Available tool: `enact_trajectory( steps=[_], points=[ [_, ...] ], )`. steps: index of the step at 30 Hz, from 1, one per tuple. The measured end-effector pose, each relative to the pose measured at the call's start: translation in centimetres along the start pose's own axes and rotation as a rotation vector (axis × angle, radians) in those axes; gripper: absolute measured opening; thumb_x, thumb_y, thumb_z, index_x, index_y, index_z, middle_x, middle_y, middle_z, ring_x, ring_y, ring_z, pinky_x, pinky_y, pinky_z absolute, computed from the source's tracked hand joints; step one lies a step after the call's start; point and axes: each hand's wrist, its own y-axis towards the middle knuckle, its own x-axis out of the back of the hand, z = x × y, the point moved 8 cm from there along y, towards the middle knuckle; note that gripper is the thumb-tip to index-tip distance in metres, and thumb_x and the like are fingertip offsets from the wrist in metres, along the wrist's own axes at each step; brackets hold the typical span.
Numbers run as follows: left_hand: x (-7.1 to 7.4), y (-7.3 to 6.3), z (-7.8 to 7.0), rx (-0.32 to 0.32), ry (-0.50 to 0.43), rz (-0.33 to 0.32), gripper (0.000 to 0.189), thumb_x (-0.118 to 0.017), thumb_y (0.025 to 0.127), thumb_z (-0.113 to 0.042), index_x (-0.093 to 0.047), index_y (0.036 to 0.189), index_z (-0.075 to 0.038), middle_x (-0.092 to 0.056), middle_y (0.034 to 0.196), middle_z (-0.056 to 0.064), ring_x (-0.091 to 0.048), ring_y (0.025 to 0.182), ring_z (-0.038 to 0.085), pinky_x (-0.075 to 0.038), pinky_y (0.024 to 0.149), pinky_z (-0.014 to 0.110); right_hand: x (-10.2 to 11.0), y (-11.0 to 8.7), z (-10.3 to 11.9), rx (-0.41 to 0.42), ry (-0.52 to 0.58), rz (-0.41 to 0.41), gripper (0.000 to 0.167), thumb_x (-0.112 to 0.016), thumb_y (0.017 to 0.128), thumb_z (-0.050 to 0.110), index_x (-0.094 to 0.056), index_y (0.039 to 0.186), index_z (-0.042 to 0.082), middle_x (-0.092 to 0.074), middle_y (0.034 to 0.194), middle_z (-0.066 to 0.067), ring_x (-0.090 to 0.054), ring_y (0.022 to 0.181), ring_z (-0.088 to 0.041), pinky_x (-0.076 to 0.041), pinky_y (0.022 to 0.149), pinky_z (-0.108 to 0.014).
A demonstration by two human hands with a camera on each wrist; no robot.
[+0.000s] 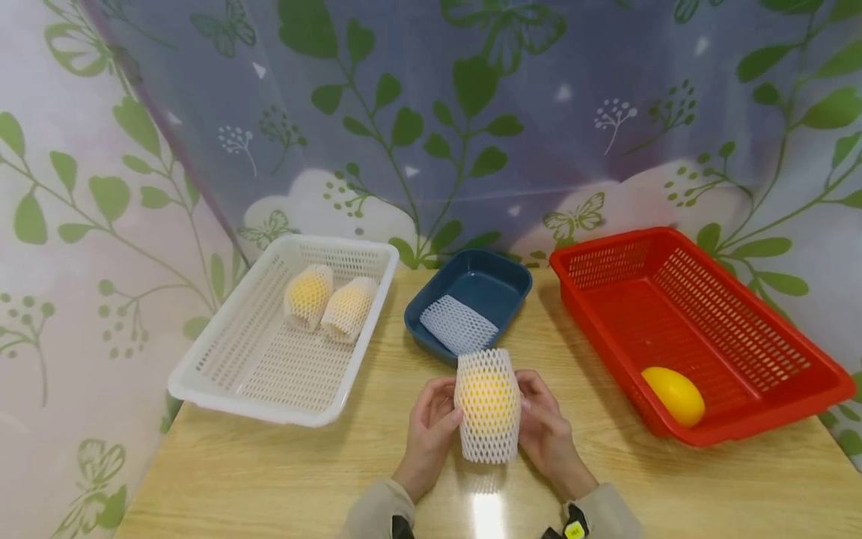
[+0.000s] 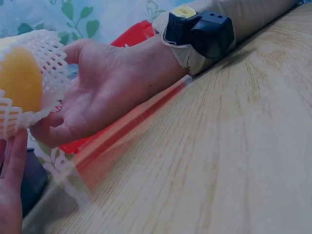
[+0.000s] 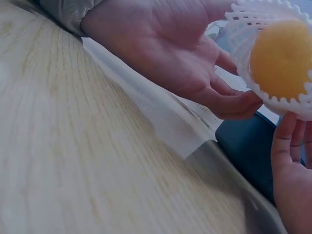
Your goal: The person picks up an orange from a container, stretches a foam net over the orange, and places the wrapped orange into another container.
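Note:
Both hands hold a yellow fruit in a white foam net sleeve (image 1: 488,408) upright above the table's near middle. My left hand (image 1: 429,430) grips its left side, thumb in front; my right hand (image 1: 548,438) grips its right side. The net extends past the fruit at top and bottom. Through the sleeve's open end, the bare yellow-orange fruit (image 3: 282,58) shows in the right wrist view. Just behind the hands, an unfilled foam net (image 1: 459,325) lies flat in a dark blue tray (image 1: 501,269).
On the left, a white basket (image 1: 232,329) contains two netted yellow fruits (image 1: 349,308). A red basket (image 1: 673,322) on the right has a bare yellow fruit (image 1: 675,395) in its near corner. Behind the wooden table (image 1: 269,471) hangs a leaf-patterned cloth (image 1: 417,135).

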Motion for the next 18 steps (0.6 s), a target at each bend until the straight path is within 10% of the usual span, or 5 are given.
enact_trajectory(
  steps=[10,18],
  points=[
    [-0.34,0.08,-0.33,-0.028,-0.009,0.044,0.035,-0.058,0.089,0.002,-0.055,0.124,-0.005,-0.058,0.121,0.009,-0.056,0.114,0.020,-0.045,0.100,0.032,-0.32,0.18,-0.12,-0.039,0.017,0.010,0.042,-0.030,0.094,0.001,-0.048,0.132,0.007,-0.054,0.122,-0.005,-0.053,0.109,-0.019,-0.047,0.092,-0.029],
    [-0.70,0.07,-0.72,-0.120,0.078,0.077,0.041,-0.058,0.088,0.006,-0.042,0.124,0.018,-0.058,0.120,0.010,-0.056,0.111,0.019,-0.047,0.094,0.031,-0.37,0.03,0.38,-0.028,0.035,-0.003,0.039,-0.029,0.095,0.002,-0.049,0.129,0.007,-0.054,0.120,-0.005,-0.054,0.104,-0.017,-0.048,0.088,-0.026]
  ],
)
